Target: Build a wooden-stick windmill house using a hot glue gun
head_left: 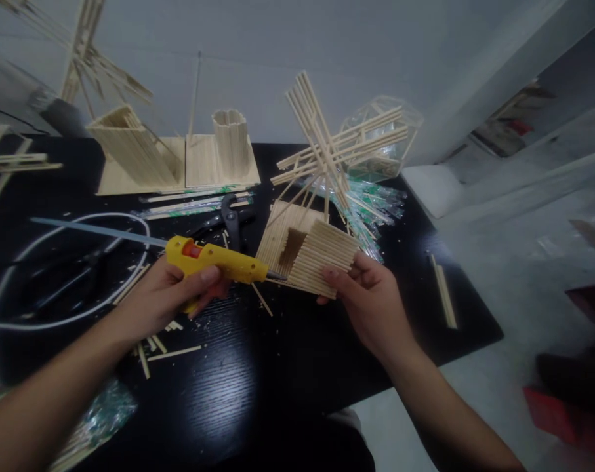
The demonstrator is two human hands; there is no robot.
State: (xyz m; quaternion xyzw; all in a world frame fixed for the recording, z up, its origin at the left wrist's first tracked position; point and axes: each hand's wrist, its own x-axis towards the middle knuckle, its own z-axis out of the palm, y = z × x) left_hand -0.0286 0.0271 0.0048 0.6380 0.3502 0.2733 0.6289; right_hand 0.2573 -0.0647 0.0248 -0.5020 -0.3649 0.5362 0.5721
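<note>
My left hand (193, 285) is wrapped round a yellow hot glue gun (233, 263), with a long pale glue stick (100, 231) jutting from its back end. The gun's metal nozzle points right, close to or touching the lower edge of a small wooden-stick house model (292, 219). My right hand (363, 288) grips a ribbed panel of round sticks (321, 259) on the model's right side, thumb in front and fingers mostly hidden behind. A dark opening shows between this panel and the flat wall. Windmill-like blades of sticks (324, 157) rise behind the model.
Two stick structures on wooden bases, one slanted (132, 151) and one round (231, 141), stand at the back. Dark-handled pliers (232, 219), a white cable (2, 301), plastic-wrapped sticks (370, 203) and cut sticks (174, 354) lie on the black table (287, 367). Its right edge is near.
</note>
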